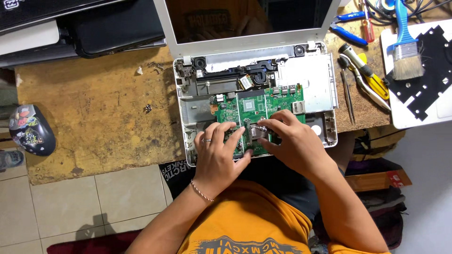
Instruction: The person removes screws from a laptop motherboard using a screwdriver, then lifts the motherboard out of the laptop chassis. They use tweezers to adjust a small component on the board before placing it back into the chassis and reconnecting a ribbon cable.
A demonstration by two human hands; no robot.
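Observation:
An opened white laptop [256, 47] lies on the worn wooden bench with its keyboard cover off. A green circuit board [254, 106] sits bare inside the base. My left hand [219, 150] rests on the board's near left part, fingers spread and pressing down; a ring is on one finger and a bracelet on the wrist. My right hand [292, 138] lies on the near right part, its fingertips pinched around a small silver metal part [258, 128] at the board's middle. Both hands hide the near edge of the board.
Loose screws [154, 67] lie left of the laptop. A sticker-covered mouse [30, 129] sits at the bench's left edge. Pliers [346, 26], screwdrivers [362, 70], tweezers [347, 96] and a brush [405, 49] on a black sheet [431, 70] lie to the right. Dark cases [113, 26] are stacked at back left.

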